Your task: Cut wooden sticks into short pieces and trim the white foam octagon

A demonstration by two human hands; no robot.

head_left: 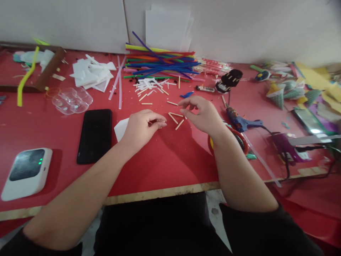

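My left hand (140, 127) rests on the red table (165, 160) with its fingers curled into a pinch on a small stick whose tip shows at the fingertips. My right hand (203, 113) hovers just to the right with bent, loosely spread fingers and nothing visible in them. Between the two hands lie three short wooden sticks (176, 120) arranged roughly as a triangle. A white paper piece (121, 128) lies partly under my left hand. More loose short sticks (149, 89) are scattered farther back.
A black phone (95, 135) and a white device with green lights (26, 173) lie at left. Coloured straws (160, 62) and white scraps (92, 73) sit at the back. A blue glue gun (241, 122), a purple tool (286, 145) with cables and paper cones (279, 96) lie at right.
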